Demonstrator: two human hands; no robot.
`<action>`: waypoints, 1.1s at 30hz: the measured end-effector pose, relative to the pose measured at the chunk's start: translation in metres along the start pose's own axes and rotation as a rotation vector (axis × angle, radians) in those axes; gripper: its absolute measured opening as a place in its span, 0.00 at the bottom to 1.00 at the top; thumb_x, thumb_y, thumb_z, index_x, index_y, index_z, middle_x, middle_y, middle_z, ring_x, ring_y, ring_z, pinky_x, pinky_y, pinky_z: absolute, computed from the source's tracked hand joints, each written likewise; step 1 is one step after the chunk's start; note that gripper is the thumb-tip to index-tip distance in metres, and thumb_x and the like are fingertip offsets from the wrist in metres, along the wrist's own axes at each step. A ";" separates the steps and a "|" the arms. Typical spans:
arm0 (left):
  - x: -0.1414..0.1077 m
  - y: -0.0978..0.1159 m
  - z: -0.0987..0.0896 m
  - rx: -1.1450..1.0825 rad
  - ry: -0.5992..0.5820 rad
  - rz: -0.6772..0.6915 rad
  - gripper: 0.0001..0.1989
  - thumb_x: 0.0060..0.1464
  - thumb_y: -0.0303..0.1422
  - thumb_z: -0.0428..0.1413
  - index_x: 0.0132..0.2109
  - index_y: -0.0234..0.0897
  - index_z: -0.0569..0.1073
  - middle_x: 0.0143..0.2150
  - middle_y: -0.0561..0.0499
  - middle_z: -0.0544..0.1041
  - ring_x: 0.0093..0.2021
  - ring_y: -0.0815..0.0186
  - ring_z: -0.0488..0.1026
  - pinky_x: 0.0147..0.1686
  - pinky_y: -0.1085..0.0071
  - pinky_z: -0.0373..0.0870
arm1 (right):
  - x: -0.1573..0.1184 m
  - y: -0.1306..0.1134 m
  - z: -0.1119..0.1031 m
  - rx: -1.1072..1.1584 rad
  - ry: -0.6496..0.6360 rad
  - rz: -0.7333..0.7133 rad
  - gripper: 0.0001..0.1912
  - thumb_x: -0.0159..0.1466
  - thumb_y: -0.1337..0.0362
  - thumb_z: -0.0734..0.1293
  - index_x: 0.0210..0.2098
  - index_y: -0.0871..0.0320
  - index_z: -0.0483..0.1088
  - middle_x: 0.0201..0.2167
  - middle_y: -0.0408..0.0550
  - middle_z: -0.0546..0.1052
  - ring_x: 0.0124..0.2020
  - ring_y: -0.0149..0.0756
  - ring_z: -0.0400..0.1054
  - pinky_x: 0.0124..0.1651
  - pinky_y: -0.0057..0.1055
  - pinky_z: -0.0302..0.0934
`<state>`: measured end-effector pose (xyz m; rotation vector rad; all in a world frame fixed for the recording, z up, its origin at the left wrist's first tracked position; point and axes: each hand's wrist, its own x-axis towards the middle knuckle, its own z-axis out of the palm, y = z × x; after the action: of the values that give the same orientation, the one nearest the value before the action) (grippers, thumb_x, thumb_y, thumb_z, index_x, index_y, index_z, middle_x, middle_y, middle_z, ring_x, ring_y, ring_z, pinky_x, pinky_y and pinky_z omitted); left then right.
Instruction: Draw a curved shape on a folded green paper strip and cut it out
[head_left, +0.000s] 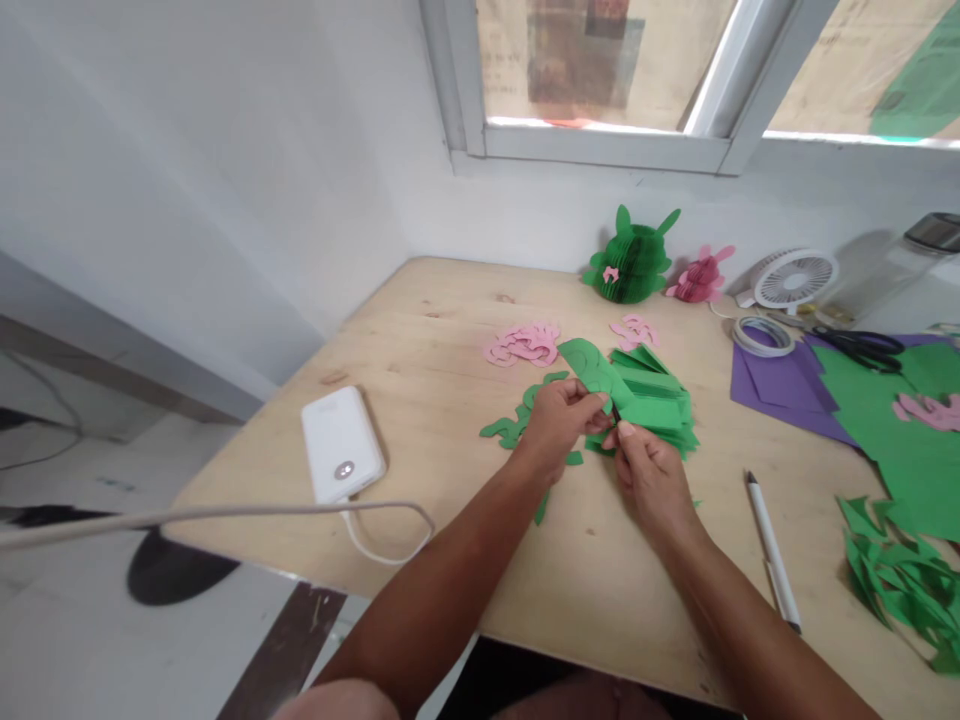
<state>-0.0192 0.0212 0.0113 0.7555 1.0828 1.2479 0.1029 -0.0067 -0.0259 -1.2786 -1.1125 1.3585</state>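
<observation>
My left hand (562, 415) pinches a folded piece of green paper (589, 365) with curved outlines drawn on it. Close beside it, my right hand (649, 465) is closed on a thin dark tool (616, 412) whose tip meets the paper's lower edge; most of the tool is hidden by my fingers. Behind my right hand lies a stack of folded green paper (656, 395). Curvy green cut-outs (510, 428) are scattered left of my left hand. Pink cut-outs (525, 345) lie farther back, with a smaller pink group (636, 330) behind the stack.
A white power bank (341, 440) with a cable sits left. Green (630, 265) and pink paper animals (703, 276), a small fan (793, 278) and a tape roll (763, 337) line the back. Rightward are black scissors (862, 347), purple paper (780, 385), a pen (772, 550) and green scraps (904, 585).
</observation>
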 end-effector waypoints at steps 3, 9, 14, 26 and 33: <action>0.000 0.000 0.000 0.019 -0.001 0.001 0.07 0.45 0.30 0.59 0.23 0.34 0.70 0.19 0.54 0.72 0.21 0.73 0.70 0.27 0.76 0.70 | 0.001 0.001 0.000 0.004 0.002 -0.006 0.24 0.58 0.42 0.65 0.27 0.59 0.67 0.10 0.31 0.51 0.13 0.23 0.40 0.17 0.25 0.34; 0.000 0.001 0.000 0.054 0.006 0.019 0.08 0.46 0.28 0.58 0.22 0.34 0.69 0.19 0.54 0.72 0.20 0.73 0.70 0.26 0.76 0.70 | 0.001 0.004 -0.002 0.009 -0.014 0.001 0.24 0.58 0.42 0.65 0.27 0.58 0.66 0.10 0.31 0.51 0.14 0.23 0.39 0.16 0.25 0.34; 0.001 0.002 -0.002 0.073 -0.003 0.022 0.08 0.47 0.27 0.58 0.22 0.34 0.69 0.19 0.53 0.73 0.20 0.73 0.70 0.27 0.75 0.70 | 0.000 0.001 -0.001 0.002 -0.022 0.009 0.24 0.59 0.42 0.65 0.27 0.58 0.66 0.10 0.31 0.51 0.14 0.23 0.39 0.16 0.25 0.33; 0.003 0.004 -0.006 0.098 -0.043 0.024 0.07 0.46 0.27 0.58 0.23 0.33 0.70 0.19 0.53 0.73 0.21 0.72 0.70 0.26 0.76 0.70 | 0.000 0.000 -0.001 0.002 -0.039 -0.031 0.24 0.59 0.42 0.65 0.27 0.59 0.67 0.10 0.32 0.53 0.13 0.23 0.41 0.17 0.25 0.34; 0.002 0.005 -0.006 0.107 -0.059 0.036 0.07 0.46 0.28 0.58 0.23 0.34 0.70 0.19 0.54 0.73 0.21 0.73 0.70 0.27 0.76 0.69 | -0.001 -0.001 0.000 -0.015 -0.032 -0.035 0.25 0.59 0.42 0.64 0.27 0.59 0.67 0.10 0.32 0.53 0.13 0.23 0.41 0.17 0.25 0.34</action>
<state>-0.0265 0.0239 0.0128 0.8910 1.0980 1.1975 0.1028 -0.0074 -0.0247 -1.2463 -1.1639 1.3509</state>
